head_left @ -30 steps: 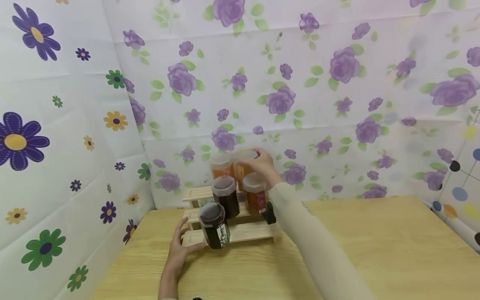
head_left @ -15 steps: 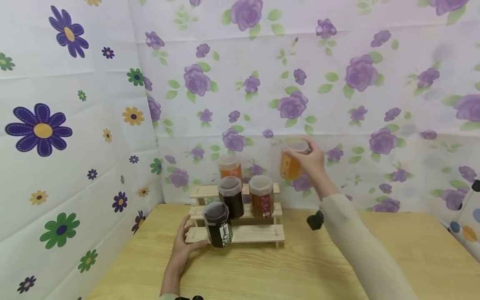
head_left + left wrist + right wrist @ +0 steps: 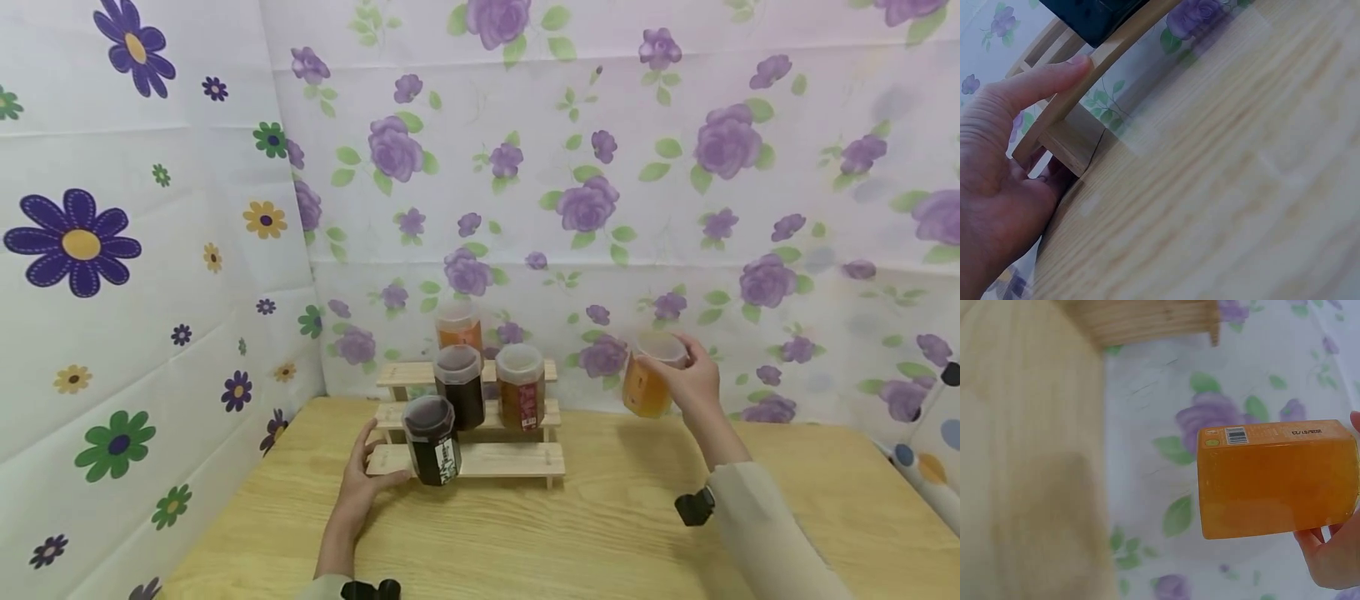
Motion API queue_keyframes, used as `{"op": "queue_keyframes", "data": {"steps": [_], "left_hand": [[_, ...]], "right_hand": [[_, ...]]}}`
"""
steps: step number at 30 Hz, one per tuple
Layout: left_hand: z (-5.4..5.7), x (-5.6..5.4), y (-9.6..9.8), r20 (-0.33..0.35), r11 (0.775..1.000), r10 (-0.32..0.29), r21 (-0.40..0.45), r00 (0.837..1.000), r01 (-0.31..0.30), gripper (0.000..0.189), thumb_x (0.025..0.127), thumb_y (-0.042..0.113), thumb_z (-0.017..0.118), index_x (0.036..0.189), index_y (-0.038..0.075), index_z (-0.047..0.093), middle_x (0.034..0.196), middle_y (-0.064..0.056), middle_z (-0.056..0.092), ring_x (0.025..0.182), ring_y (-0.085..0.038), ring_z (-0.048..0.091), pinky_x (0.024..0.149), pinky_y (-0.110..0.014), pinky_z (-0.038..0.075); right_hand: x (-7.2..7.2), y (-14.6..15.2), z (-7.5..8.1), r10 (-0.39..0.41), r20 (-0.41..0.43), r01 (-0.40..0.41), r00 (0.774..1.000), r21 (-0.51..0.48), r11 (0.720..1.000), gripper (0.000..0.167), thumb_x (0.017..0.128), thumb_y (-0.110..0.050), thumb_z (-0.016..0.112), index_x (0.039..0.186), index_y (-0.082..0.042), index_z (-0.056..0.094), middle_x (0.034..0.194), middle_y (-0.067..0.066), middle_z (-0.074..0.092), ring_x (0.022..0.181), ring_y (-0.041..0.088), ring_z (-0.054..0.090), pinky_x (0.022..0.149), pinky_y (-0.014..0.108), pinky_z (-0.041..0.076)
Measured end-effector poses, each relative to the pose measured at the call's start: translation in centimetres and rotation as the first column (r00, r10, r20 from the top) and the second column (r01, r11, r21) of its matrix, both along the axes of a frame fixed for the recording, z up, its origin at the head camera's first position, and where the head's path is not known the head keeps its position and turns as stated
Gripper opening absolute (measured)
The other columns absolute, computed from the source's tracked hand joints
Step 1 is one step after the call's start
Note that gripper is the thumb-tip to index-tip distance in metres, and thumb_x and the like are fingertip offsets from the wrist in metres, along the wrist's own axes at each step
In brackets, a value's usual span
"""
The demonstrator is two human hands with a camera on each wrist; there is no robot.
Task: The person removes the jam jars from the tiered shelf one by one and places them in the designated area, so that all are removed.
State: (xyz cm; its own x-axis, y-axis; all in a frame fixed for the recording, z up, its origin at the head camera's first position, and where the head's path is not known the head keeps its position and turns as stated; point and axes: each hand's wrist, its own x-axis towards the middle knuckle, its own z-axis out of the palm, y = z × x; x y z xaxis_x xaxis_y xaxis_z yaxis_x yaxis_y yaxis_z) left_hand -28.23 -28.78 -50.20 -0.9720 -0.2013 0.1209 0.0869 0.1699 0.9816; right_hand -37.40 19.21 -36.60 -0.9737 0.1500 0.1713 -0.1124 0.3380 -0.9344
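Observation:
My right hand [image 3: 696, 385] grips an orange jar [image 3: 645, 392] near its pale lid, holding it tilted over the table to the right of the rack. In the right wrist view, the jar's orange body [image 3: 1279, 487] shows a barcode and a printed date. The left hand [image 3: 354, 487] holds the left end of a three-step wooden rack [image 3: 513, 460], its thumb [image 3: 1054, 81] on the lowest step's front edge and the other fingers behind. A dark jar [image 3: 433, 454] with a white label stands on that step, close to the thumb.
On the middle step stand another dark jar [image 3: 463, 400] and an amber jar [image 3: 517, 400] with a red label. A second orange jar [image 3: 459, 335] sits on the top step's left. Flowered sheeting [image 3: 585, 125] hangs behind the wood-grain table [image 3: 525, 542] and along its left side.
My right hand has lifted the orange jar off the rack's top step, carried it right, then lowered it toward the table. The left hand stays at the rack's left end.

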Motion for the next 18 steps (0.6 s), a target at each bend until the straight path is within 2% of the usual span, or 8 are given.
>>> {"op": "queue_keyframes", "data": {"steps": [5, 7, 10, 14, 18], "left_hand": [[0.3, 0.2, 0.1, -0.001, 1.0, 0.01, -0.002, 1.0, -0.01, 0.105, 0.076, 0.003, 0.081, 0.155, 0.033, 0.019, 0.148, -0.015, 0.035, 0.12, -0.025, 0.047, 0.089, -0.023, 0.046], [0.4, 0.3, 0.1, -0.006, 1.0, 0.014, -0.002, 1.0, -0.014, 0.104, 0.076, 0.003, 0.081, 0.156, 0.031, 0.019, 0.147, -0.017, 0.034, 0.118, -0.025, 0.048, 0.088, -0.024, 0.046], [0.5, 0.4, 0.2, -0.006, 1.0, 0.014, -0.003, 1.0, -0.014, 0.104, 0.076, 0.002, 0.081, 0.156, 0.03, 0.019, 0.147, -0.017, 0.034, 0.12, -0.028, 0.047, 0.089, -0.024, 0.046], [0.5, 0.3, 0.3, 0.0, 1.0, -0.004, 0.004, 1.0, 0.004, 0.104, 0.076, 0.003, 0.08, 0.156, 0.03, 0.018, 0.149, -0.016, 0.034, 0.126, -0.03, 0.043, 0.092, -0.025, 0.044], [0.5, 0.3, 0.3, 0.01, 1.0, 0.002, 0.015, 1.0, -0.002, 0.105, 0.076, 0.002, 0.08, 0.156, 0.032, 0.018, 0.149, -0.016, 0.033, 0.125, -0.029, 0.044, 0.092, -0.023, 0.043]], "right_hand": [[0.2, 0.7, -2.3, 0.006, 0.024, -0.006, 1.0, -0.006, 1.0, 0.097, 0.082, -0.053, 0.072, 0.156, -0.017, 0.022, 0.118, 0.002, 0.043, 0.098, 0.014, 0.041, 0.079, 0.021, 0.045], [0.3, 0.8, -3.1, 0.011, 0.032, -0.01, 0.999, -0.025, 1.0, 0.097, 0.082, -0.052, 0.072, 0.156, -0.016, 0.022, 0.136, 0.011, 0.044, 0.115, 0.021, 0.044, 0.094, 0.029, 0.048], [0.3, 0.9, -4.4, 0.009, 0.052, -0.006, 0.999, -0.062, 0.998, 0.096, 0.083, -0.05, 0.072, 0.156, -0.015, 0.021, 0.154, 0.017, 0.034, 0.132, 0.029, 0.039, 0.109, 0.043, 0.041], [0.2, 1.5, -6.4, -0.013, 0.095, 0.02, 0.995, -0.075, 0.997, 0.095, 0.084, -0.049, 0.072, 0.156, -0.014, 0.022, 0.156, 0.016, 0.032, 0.133, 0.03, 0.038, 0.111, 0.045, 0.038], [-0.5, 2.1, -8.0, 0.024, 0.103, -0.018, 0.994, -0.055, 0.998, 0.098, 0.083, -0.051, 0.072, 0.157, -0.015, 0.019, 0.158, 0.019, 0.028, 0.14, 0.037, 0.034, 0.113, 0.051, 0.036]]}}
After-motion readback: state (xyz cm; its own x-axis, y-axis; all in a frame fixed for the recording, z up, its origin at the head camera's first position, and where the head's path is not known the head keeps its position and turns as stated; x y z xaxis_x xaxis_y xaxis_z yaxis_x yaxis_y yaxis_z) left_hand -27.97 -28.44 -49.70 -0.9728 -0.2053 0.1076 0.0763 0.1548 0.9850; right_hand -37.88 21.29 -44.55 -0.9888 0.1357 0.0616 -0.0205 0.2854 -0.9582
